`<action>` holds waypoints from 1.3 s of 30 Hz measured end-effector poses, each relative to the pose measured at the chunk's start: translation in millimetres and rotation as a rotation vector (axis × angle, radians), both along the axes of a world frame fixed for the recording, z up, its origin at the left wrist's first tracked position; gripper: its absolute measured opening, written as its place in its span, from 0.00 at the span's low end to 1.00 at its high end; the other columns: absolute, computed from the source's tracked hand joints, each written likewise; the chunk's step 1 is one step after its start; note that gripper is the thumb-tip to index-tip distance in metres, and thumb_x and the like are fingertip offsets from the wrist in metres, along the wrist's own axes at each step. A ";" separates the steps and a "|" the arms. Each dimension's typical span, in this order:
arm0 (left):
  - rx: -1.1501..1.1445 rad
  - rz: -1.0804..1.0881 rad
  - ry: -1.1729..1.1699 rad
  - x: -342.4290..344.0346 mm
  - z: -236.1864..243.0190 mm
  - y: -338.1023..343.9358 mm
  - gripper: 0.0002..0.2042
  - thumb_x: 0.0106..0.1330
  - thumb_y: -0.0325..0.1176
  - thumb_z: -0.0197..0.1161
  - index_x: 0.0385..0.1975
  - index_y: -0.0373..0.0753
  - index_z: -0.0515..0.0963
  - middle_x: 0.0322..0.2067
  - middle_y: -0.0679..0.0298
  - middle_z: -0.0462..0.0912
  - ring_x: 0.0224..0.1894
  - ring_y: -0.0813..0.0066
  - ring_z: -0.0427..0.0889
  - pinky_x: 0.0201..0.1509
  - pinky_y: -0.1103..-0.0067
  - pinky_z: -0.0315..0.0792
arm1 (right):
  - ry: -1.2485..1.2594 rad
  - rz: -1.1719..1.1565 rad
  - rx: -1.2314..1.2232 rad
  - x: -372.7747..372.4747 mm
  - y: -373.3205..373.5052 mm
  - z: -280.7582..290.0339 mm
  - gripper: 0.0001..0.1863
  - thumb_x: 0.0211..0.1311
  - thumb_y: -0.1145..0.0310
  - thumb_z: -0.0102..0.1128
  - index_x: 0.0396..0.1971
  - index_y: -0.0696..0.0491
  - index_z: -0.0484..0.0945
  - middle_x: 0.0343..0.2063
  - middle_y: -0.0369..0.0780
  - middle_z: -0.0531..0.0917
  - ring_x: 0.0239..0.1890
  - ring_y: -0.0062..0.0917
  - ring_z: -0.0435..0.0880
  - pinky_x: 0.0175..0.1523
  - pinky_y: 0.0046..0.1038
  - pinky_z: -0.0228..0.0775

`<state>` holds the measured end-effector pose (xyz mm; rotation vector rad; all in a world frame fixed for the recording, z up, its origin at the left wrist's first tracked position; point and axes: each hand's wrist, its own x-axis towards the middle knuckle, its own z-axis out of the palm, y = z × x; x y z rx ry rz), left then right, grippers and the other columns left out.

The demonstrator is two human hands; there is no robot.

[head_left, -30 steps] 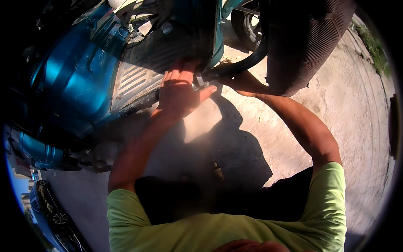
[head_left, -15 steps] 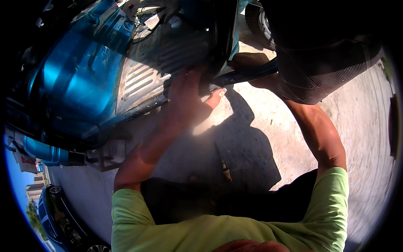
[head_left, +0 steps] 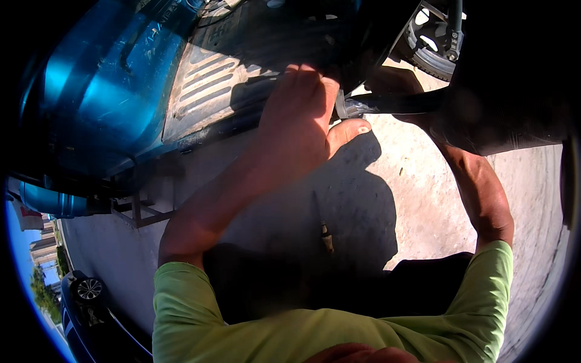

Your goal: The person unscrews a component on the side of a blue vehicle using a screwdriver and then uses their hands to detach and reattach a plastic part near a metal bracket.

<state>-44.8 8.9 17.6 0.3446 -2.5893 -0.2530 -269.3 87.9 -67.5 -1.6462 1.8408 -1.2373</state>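
Note:
My left hand (head_left: 296, 106) has its fingers curled over the side edge of a teal scooter's ribbed footboard (head_left: 200, 91), its thumb beside a silver metal piece (head_left: 342, 104) at the end of a black tubular bar (head_left: 387, 103). My right hand (head_left: 390, 81) is around that bar, mostly in shadow and partly hidden by a large dark textured part (head_left: 508, 103) of the vehicle. What the left fingertips touch is hidden. A slim tool with a pale handle (head_left: 327, 239) lies on the ground below my hands.
The teal body (head_left: 91, 97) fills the upper left. A spoked wheel (head_left: 426, 51) is behind the bar. A metal stand (head_left: 139, 212) is under the scooter. A dark parked car (head_left: 85, 308) and distant buildings are at the left. Concrete ground (head_left: 423, 199) surrounds my arms.
My hands have shifted up and to the right along with the bar. The left fingers are more curled. The view has shifted, showing more of the wheel at the upper right.

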 end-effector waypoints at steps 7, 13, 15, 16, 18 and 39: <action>0.074 0.016 -0.082 0.5 5.1 -7.2 0.32 0.59 0.52 0.72 0.53 0.30 0.77 0.42 0.45 0.80 0.46 0.46 0.78 0.51 0.61 0.73 | -0.108 0.151 -0.045 -27.1 6.8 -33.4 0.06 0.69 0.72 0.58 0.35 0.60 0.79 0.29 0.42 0.83 0.32 0.25 0.79 0.38 0.28 0.71; 0.125 -0.060 -0.048 0.9 4.1 -12.8 0.28 0.60 0.48 0.72 0.53 0.33 0.78 0.49 0.46 0.78 0.48 0.47 0.78 0.55 0.62 0.72 | 0.029 0.103 -0.088 -18.3 7.3 -40.5 0.09 0.71 0.71 0.57 0.42 0.61 0.81 0.35 0.44 0.86 0.36 0.28 0.83 0.42 0.28 0.74; 0.241 -0.117 -0.009 2.3 5.7 -17.4 0.27 0.60 0.45 0.72 0.53 0.32 0.78 0.50 0.46 0.78 0.48 0.49 0.78 0.55 0.64 0.72 | 0.075 0.073 -0.132 -14.7 5.8 -39.3 0.09 0.71 0.70 0.57 0.42 0.61 0.81 0.35 0.44 0.86 0.37 0.27 0.84 0.43 0.28 0.74; 0.210 -0.104 -0.005 5.2 4.8 -19.1 0.27 0.60 0.44 0.72 0.53 0.32 0.78 0.48 0.47 0.79 0.47 0.49 0.78 0.54 0.64 0.72 | 0.110 0.065 -0.127 -14.1 6.8 -38.5 0.10 0.71 0.70 0.57 0.42 0.61 0.81 0.35 0.44 0.86 0.37 0.27 0.84 0.43 0.28 0.74; 0.148 -0.080 0.005 10.3 0.4 -21.7 0.25 0.59 0.41 0.72 0.53 0.32 0.78 0.46 0.49 0.79 0.46 0.51 0.78 0.52 0.66 0.72 | 0.178 0.051 -0.134 -13.6 9.1 -39.4 0.11 0.71 0.69 0.57 0.42 0.61 0.81 0.36 0.44 0.86 0.37 0.27 0.84 0.44 0.29 0.75; 0.099 -0.180 0.063 -1.3 -2.3 -21.1 0.20 0.63 0.36 0.67 0.54 0.36 0.78 0.51 0.50 0.77 0.51 0.53 0.78 0.53 0.68 0.73 | -0.425 0.154 0.260 45.6 52.4 -0.4 0.23 0.75 0.55 0.37 0.41 0.56 0.79 0.34 0.34 0.80 0.37 0.20 0.74 0.45 0.25 0.68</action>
